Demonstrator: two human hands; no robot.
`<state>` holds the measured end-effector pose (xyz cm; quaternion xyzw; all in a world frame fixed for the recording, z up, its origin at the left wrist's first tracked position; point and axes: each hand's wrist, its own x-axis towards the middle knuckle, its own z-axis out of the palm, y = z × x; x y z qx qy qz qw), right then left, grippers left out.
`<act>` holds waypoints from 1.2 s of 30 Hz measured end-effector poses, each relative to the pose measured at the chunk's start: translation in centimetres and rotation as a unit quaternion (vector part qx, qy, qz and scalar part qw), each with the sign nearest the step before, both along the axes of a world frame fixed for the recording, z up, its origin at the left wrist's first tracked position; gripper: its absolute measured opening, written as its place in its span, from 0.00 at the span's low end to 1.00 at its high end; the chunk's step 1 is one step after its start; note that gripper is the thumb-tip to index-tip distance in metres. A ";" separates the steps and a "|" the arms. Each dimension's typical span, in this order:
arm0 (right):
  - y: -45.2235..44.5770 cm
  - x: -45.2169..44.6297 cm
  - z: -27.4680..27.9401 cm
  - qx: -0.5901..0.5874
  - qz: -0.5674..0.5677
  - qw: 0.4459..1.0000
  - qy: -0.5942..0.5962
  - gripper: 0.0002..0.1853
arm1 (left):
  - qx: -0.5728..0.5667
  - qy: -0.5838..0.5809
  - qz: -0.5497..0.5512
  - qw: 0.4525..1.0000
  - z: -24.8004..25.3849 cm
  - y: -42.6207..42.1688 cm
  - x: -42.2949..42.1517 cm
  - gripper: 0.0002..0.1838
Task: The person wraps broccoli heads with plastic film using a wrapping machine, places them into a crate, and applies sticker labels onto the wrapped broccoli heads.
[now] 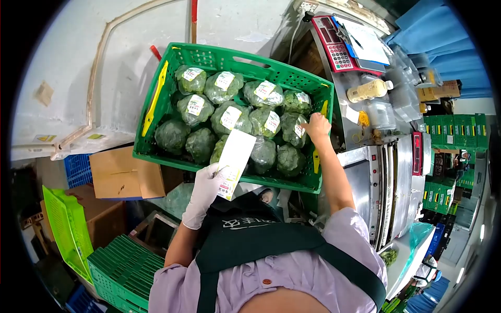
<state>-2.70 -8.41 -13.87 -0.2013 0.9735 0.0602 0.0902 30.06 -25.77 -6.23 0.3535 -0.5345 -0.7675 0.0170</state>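
The green crate sits ahead of and beneath the fingers; full, it is probably heavy and stiff, best lifted by its end walls. A dark apron, behind the fingers, bears white characters, partly folded and not legible to me. Film-wrapped green heads fill the crate beyond the left fingers; I judge them firm, moderately weighty, slippery in film and easily bruised, so each wants cupping from the sides. The left hand, gloved, pinches a white label sheet, light and limp, best held by its edge; its near end carries green and red print, unreadable from here. The bare right hand is at a head's label, fingers curled; whether they grip it, I cannot tell.
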 end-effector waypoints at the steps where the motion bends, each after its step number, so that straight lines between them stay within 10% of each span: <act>1: -0.5 0.2 1.1 -0.027 -0.010 0.999 0.035 0.25 | 0.005 0.012 0.019 1.000 -0.3 -0.1 0.0 0.11; 5: -1.0 1.2 -2.2 -0.313 0.070 0.944 0.082 0.30 | -0.025 0.036 0.024 0.999 -0.1 -0.2 -0.4 0.10; 9: 0.5 2.1 -11.3 -0.193 0.087 0.974 0.081 0.32 | -0.165 0.014 -0.014 0.986 -0.6 0.3 -1.2 0.09; 12: -0.4 2.7 -6.0 -0.176 0.088 0.980 0.008 0.33 | -0.083 0.059 0.052 0.993 -0.2 0.8 -1.6 0.08; 16: -3.1 10.1 7.9 -0.494 0.121 0.852 -0.123 0.22 | -0.098 0.053 0.050 0.993 -0.9 1.1 -2.0 0.08; 18: -3.8 13.7 11.2 -0.497 0.338 0.792 -0.105 0.23 | -0.146 0.074 0.027 0.986 -0.8 1.2 -2.0 0.07; 21: -3.5 16.7 12.2 -0.409 0.347 0.840 -0.079 0.21 | -0.239 0.126 -0.016 0.963 -0.1 1.6 -2.3 0.08; 23: -2.9 17.0 11.6 -0.412 0.137 0.836 -0.337 0.12 | -0.265 0.015 -0.055 0.963 0.9 1.5 -2.3 0.15; 27: -2.1 17.1 11.4 -0.473 0.090 0.807 -0.341 0.10 | -0.444 0.108 -0.013 0.889 0.9 1.7 -2.6 0.48; 31: -2.6 17.4 13.9 -0.390 0.159 0.866 -0.271 0.10 | -0.204 0.163 0.021 0.965 1.0 2.8 -3.8 0.11; 32: -2.6 17.1 12.9 -0.412 0.229 0.869 -0.150 0.10 | -0.202 0.162 0.021 0.966 1.0 2.8 -3.8 0.11; 36: -1.8 14.2 14.9 -0.456 0.106 0.835 -0.288 0.08 | -0.159 0.094 -0.003 0.983 1.4 2.3 -4.2 0.08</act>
